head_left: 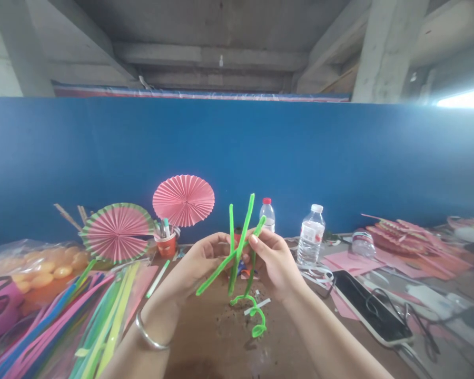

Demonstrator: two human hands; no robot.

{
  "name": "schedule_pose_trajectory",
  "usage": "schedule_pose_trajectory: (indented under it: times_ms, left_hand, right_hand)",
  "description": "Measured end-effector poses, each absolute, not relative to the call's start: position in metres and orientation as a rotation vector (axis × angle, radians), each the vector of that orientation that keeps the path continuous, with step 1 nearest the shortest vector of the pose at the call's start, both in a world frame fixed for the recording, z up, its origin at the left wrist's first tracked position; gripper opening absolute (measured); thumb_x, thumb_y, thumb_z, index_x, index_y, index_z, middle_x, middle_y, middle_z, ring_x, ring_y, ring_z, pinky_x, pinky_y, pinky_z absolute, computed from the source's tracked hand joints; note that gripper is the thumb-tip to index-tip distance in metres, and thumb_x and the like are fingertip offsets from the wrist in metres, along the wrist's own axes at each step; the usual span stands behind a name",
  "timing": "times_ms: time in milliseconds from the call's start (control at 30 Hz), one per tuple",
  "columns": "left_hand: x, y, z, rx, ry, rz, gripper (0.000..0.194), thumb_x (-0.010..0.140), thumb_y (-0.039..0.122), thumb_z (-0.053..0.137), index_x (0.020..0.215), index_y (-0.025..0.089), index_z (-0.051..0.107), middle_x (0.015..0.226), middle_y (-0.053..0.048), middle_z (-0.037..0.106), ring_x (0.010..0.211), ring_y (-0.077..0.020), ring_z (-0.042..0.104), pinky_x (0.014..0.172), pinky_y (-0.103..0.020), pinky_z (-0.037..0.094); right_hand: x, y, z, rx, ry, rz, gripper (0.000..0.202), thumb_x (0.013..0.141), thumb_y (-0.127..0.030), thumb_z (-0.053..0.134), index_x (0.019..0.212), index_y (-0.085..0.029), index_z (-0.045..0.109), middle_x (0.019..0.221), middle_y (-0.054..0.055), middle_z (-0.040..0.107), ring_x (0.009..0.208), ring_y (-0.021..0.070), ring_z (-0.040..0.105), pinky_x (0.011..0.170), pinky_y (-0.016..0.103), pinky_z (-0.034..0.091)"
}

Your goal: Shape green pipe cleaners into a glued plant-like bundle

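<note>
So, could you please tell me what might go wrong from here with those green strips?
The green strips cross between the left hand and right hand, so one could slip out of line. The green curl below the hands might get squashed. The white-capped bottle stands near the right hand, so a wide swing could knock it over.

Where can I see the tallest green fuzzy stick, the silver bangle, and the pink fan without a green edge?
Tallest green fuzzy stick (244, 232): head view, partway along its shaft.
Silver bangle (146, 338): head view, on its visible curve.
Pink fan (184, 201): head view, centre of its pleats.
</note>
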State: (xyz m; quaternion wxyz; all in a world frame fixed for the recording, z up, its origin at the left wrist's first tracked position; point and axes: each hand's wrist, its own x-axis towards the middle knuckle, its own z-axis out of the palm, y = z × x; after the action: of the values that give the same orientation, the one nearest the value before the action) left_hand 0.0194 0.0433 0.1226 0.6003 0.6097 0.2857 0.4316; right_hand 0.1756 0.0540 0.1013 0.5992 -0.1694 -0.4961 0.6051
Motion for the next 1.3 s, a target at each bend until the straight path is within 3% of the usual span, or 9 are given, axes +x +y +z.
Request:
schedule_pose_trajectory:
  times_ms: [167,267,467,533,667,767,967,1133,1300]
  left_hand:
    - [0.017,0.042,0.123,1.307,0.596,1.044,0.026,0.071,0.016,0.065,0.094,0.020,0.056,0.078,-0.002,0.064,0.069,-0.0146,0.062,0.065,-0.025,0.049]
    - [0.020,0.038,0.125,1.242,0.618,1.100,0.033,0.069,0.019,0.067,0.099,0.020,0.053,0.074,0.000,0.062,0.063,-0.0136,0.060,0.060,-0.025,0.048]
    - [0.024,0.035,0.132,1.194,0.699,1.196,0.087,0.064,0.019,0.071,0.132,0.028,0.017,0.063,0.006,0.060,0.048,-0.0099,0.056,0.051,-0.022,0.045]
    - [0.025,0.036,0.131,1.153,0.695,1.239,0.081,0.065,0.018,0.070,0.130,0.029,0.023,0.062,0.006,0.059,0.048,-0.0093,0.057,0.051,-0.021,0.045]
    - [0.027,0.038,0.125,1.011,0.711,1.246,0.035,0.066,0.019,0.068,0.099,0.019,0.057,0.066,0.002,0.063,0.057,-0.0115,0.062,0.055,-0.021,0.048]
    - [0.028,0.039,0.123,0.977,0.736,1.262,0.017,0.067,0.019,0.065,0.083,0.015,0.063,0.072,-0.003,0.068,0.066,-0.0162,0.065,0.059,-0.023,0.050]
    - [0.024,0.038,0.126,1.038,0.628,1.151,0.021,0.069,0.018,0.065,0.090,0.015,0.064,0.083,-0.007,0.071,0.078,-0.0203,0.067,0.070,-0.027,0.051]
    - [0.020,0.039,0.124,1.035,0.721,1.261,0.018,0.066,0.020,0.070,0.083,0.017,0.065,0.079,-0.002,0.071,0.080,-0.0160,0.066,0.069,-0.021,0.050]
    - [0.021,0.045,0.118,0.966,0.873,1.374,0.015,0.066,0.027,0.070,0.076,0.017,0.065,0.075,0.000,0.069,0.075,-0.0124,0.065,0.061,-0.016,0.049]
  right_hand:
    - [0.174,0.052,0.098,-0.376,-1.261,1.508,0.018,0.073,-0.032,0.065,0.078,-0.014,0.064,0.056,-0.002,0.056,0.045,0.0061,0.050,0.043,0.017,0.039]
    - [0.171,0.051,0.096,-0.376,-1.322,1.522,0.017,0.071,-0.030,0.067,0.078,-0.015,0.067,0.057,-0.003,0.057,0.047,0.0060,0.050,0.045,0.017,0.040]
    - [0.167,0.049,0.096,-0.411,-1.328,1.449,0.015,0.073,-0.030,0.065,0.080,-0.018,0.068,0.058,-0.002,0.061,0.050,0.0079,0.053,0.049,0.019,0.041]
    - [0.166,0.048,0.097,-0.432,-1.336,1.415,0.015,0.073,-0.030,0.065,0.080,-0.017,0.068,0.057,-0.001,0.061,0.051,0.0085,0.054,0.049,0.019,0.042]
    - [0.165,0.048,0.097,-0.436,-1.314,1.321,0.015,0.072,-0.031,0.066,0.078,-0.017,0.067,0.059,-0.001,0.061,0.048,0.0083,0.052,0.045,0.019,0.042]
    - [0.165,0.048,0.096,-0.444,-1.278,1.243,0.015,0.070,-0.031,0.068,0.076,-0.018,0.067,0.061,-0.001,0.061,0.047,0.0085,0.052,0.042,0.020,0.043]
    - [0.169,0.046,0.096,-0.428,-1.205,1.176,0.015,0.074,-0.032,0.063,0.079,-0.019,0.066,0.060,-0.001,0.060,0.049,0.0102,0.054,0.043,0.021,0.043]
    - [0.172,0.044,0.097,-0.489,-1.150,1.084,0.018,0.079,-0.035,0.057,0.080,-0.018,0.064,0.060,0.000,0.059,0.048,0.0107,0.053,0.041,0.021,0.038]
    - [0.170,0.041,0.099,-0.481,-1.136,0.953,0.011,0.076,-0.031,0.061,0.077,-0.019,0.059,0.061,-0.002,0.057,0.050,0.0107,0.054,0.051,0.025,0.044]
